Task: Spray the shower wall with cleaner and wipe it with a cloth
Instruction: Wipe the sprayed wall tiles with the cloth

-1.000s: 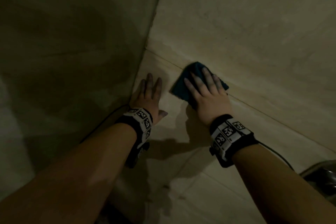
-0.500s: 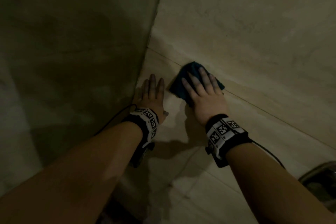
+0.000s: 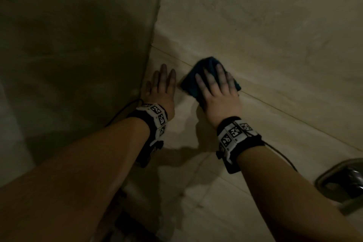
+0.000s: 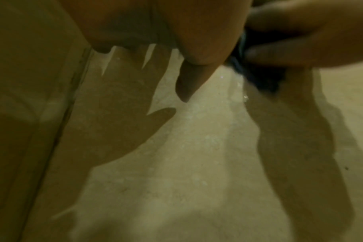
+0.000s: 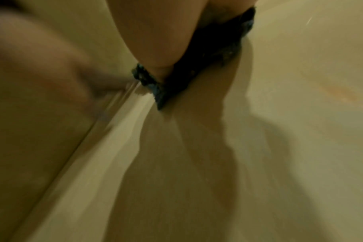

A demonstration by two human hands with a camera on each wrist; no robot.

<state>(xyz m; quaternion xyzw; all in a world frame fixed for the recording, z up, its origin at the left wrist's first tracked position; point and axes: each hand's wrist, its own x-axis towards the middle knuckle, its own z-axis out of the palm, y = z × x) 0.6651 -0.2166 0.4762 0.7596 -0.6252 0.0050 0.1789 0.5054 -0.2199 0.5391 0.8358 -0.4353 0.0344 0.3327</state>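
A dark blue cloth lies flat against the beige tiled shower wall, over a grout line. My right hand presses it to the wall with straight, spread fingers. The right wrist view shows the cloth squeezed under the heel of that hand. My left hand rests flat on the wall just left of the cloth, close to the corner, fingers straight and holding nothing. In the left wrist view the wall shines wet with small droplets. No spray bottle is in view.
The darker side wall meets the wiped wall at a corner right beside my left hand. A metal fixture sticks out at the lower right edge. Cables run from both wrist bands.
My right hand has slid the cloth a little to the left, toward the corner and my left hand. The left hand stays flat on the wall.
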